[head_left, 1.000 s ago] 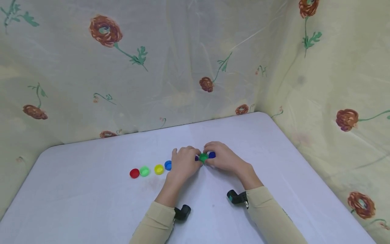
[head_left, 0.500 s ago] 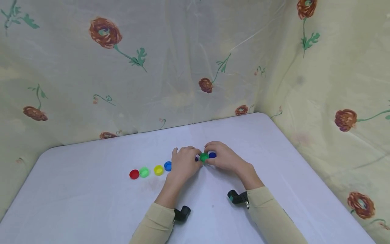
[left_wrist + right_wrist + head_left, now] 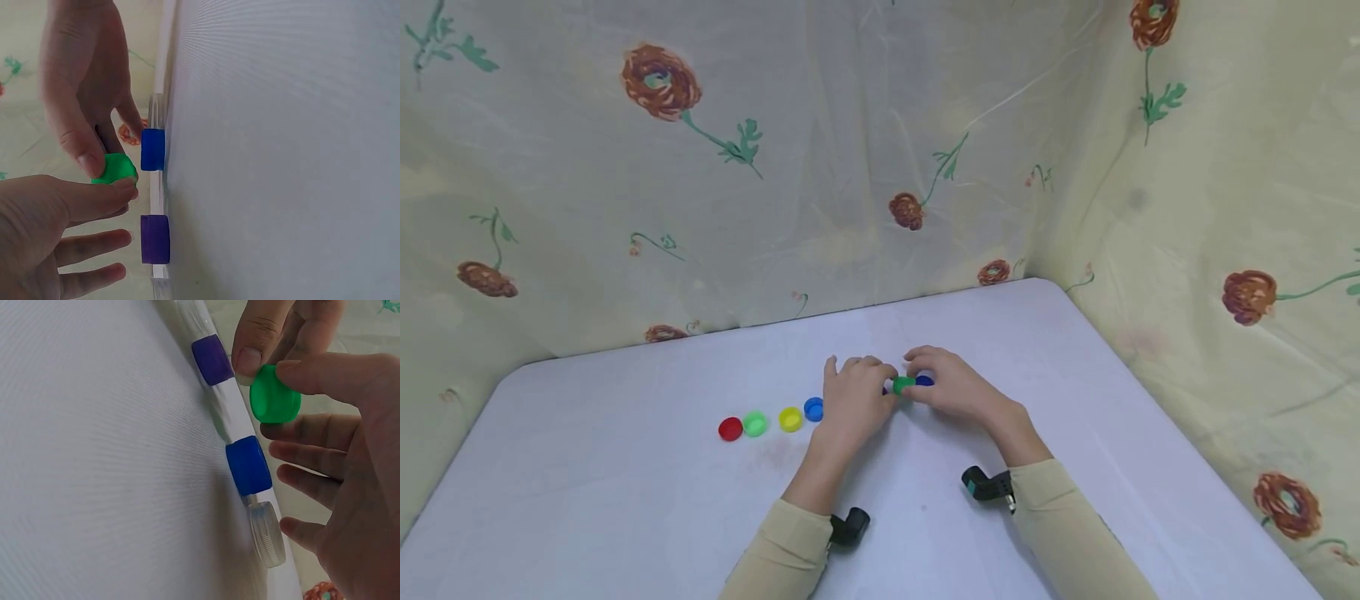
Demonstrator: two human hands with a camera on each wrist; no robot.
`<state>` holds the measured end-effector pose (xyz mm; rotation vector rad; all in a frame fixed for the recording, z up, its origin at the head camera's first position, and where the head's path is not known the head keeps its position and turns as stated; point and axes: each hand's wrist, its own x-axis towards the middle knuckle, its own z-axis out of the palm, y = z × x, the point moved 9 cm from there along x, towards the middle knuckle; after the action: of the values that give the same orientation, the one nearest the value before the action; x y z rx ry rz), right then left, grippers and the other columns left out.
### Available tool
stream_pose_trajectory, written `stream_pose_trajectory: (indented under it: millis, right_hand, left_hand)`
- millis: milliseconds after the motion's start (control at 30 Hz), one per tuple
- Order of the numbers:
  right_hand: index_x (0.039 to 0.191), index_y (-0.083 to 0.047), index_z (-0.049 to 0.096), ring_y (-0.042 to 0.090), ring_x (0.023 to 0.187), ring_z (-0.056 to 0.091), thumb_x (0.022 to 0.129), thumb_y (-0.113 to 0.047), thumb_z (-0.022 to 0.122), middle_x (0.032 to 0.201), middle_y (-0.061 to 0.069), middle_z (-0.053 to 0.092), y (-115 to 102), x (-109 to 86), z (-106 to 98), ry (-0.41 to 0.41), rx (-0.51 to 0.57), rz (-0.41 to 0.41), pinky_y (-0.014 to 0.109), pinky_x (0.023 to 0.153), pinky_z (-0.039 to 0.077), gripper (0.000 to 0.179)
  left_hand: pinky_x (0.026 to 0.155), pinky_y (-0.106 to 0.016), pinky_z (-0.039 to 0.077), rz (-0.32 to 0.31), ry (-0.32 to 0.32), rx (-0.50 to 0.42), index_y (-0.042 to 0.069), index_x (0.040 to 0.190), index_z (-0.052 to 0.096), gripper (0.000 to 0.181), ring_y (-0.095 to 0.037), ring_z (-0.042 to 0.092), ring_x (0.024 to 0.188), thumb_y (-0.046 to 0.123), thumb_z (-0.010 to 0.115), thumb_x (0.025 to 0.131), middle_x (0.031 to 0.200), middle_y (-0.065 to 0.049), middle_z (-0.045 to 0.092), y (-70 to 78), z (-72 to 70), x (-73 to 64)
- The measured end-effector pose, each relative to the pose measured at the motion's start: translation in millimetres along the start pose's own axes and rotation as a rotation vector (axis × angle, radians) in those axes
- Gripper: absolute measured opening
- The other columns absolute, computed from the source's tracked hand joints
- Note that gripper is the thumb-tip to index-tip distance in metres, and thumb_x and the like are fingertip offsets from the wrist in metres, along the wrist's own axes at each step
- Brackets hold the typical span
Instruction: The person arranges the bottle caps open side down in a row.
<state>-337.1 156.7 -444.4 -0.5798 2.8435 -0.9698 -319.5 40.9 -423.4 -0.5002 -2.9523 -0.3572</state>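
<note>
A green bottle cap [image 3: 903, 385] is held just above the table between my two hands. The left hand [image 3: 856, 404] pinches its left edge, with thumb and fingertips at the rim in the left wrist view. My right hand [image 3: 951, 383] pinches the same cap between thumb and index finger; its other fingers spread out in the right wrist view. Beneath the hands, a purple cap [image 3: 212, 359], a dark blue cap [image 3: 249, 465] and a clear ridged cap [image 3: 267, 534] sit in a row on the table. The left hand partly hides the purple one in the head view.
Left of the hands lie a red cap [image 3: 730, 429], a light green cap [image 3: 755, 423], a yellow cap [image 3: 791, 418] and a blue cap [image 3: 814, 408] on the white table [image 3: 625, 500]. A flowered curtain [image 3: 820, 167] hangs along the back and right edges.
The green cap has tilted between the hands: its round face showed before, and now more of its side is seen. The right fingers have lifted slightly. The caps on the table stay put.
</note>
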Motion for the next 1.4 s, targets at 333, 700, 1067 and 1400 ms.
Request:
stream_pose_trajectory:
  millis: [333,700,1067,1400]
  right_hand:
    - [0.088,-0.012,0.07,0.037,0.139,0.046,0.091,-0.033,0.067,0.143,0.013,0.056,3,1.3,-3,0.023,0.023,-0.012,0.053,0.115,0.037,0.022]
    - [0.088,-0.012,0.073,0.036,0.145,0.039,0.092,-0.033,0.068,0.151,0.012,0.048,1,0.4,-7,0.051,0.071,-0.002,0.053,0.117,0.034,0.021]
    - [0.097,-0.012,0.075,0.034,0.144,0.042,0.092,-0.033,0.069,0.149,0.01,0.052,-4,-0.4,-10,0.067,0.084,-0.01,0.052,0.117,0.034,0.022]
    - [0.106,-0.012,0.074,0.034,0.142,0.044,0.091,-0.022,0.071,0.147,0.009,0.053,-6,-1.4,-11,0.092,0.034,-0.044,0.052,0.116,0.036,0.019]
  left_hand:
    - [0.114,-0.068,0.029,0.021,0.041,0.063,0.028,0.116,0.074,0.026,-0.028,0.062,0.124,0.029,0.072,0.09,0.123,0.001,0.072,3.2,-3.3,1.2]
    - [0.115,-0.064,0.031,0.011,0.032,0.106,0.028,0.116,0.074,0.025,-0.027,0.062,0.123,0.031,0.071,0.092,0.12,0.001,0.072,4.1,-3.9,0.6]
    - [0.114,-0.064,0.032,0.025,0.01,0.085,0.028,0.117,0.074,0.027,-0.028,0.062,0.122,0.039,0.067,0.093,0.12,0.001,0.073,0.2,-2.3,0.1]
    - [0.114,-0.064,0.031,0.0,-0.015,0.008,0.025,0.117,0.074,0.027,-0.029,0.062,0.123,0.036,0.063,0.095,0.122,-0.001,0.072,-4.8,-4.2,1.1]
